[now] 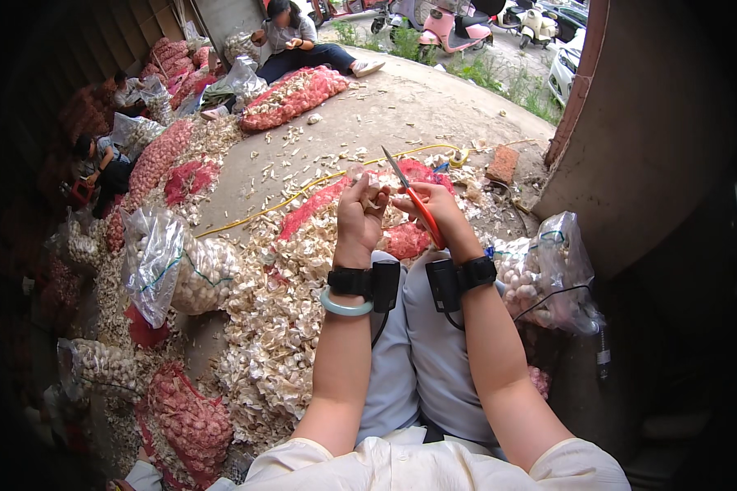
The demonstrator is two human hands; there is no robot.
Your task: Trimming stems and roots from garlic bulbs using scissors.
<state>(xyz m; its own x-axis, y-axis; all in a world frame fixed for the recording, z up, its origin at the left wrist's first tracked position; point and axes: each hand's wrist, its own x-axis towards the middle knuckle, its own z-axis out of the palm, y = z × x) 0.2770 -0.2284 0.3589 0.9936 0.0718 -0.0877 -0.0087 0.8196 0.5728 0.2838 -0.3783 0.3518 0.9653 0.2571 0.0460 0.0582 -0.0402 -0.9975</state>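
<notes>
My left hand [359, 214] is raised above my knees, its fingers curled around a pale pinkish garlic bulb [357, 173], which is partly hidden by them. Close beside it on the right, my right hand [440, 208] grips scissors [425, 214] with orange-red handles. Their pointed blades slant up and to the left, past the garlic, and look closed together. Under and beyond both hands lies a red mesh sack [408, 240]. A thick heap of papery garlic skins [274, 352] spreads beside my left leg.
Clear plastic bags of garlic stand to my left [201, 274] and right [522, 270]. A full red mesh sack [195, 421] lies lower left. Ahead, a yellow cord [303, 192] crosses the floor near a brick [502, 164]. Other people sit farther off among sacks. A wall [655, 139] rises on the right.
</notes>
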